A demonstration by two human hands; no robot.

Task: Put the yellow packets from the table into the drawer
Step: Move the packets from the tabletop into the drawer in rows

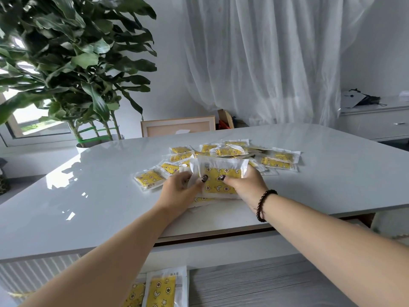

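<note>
Both hands, left hand (179,191) and right hand (245,185), grip yellow packet (219,180), thumbs on top. Drawer (254,282) holds two packets (161,289).

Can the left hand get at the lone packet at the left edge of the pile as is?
Probably not right away. The left hand is gripping the gathered stack of packets with the right hand. The lone packet lies flat just left of it on the table, nothing covering it; freeing the hand should suffice.
</note>
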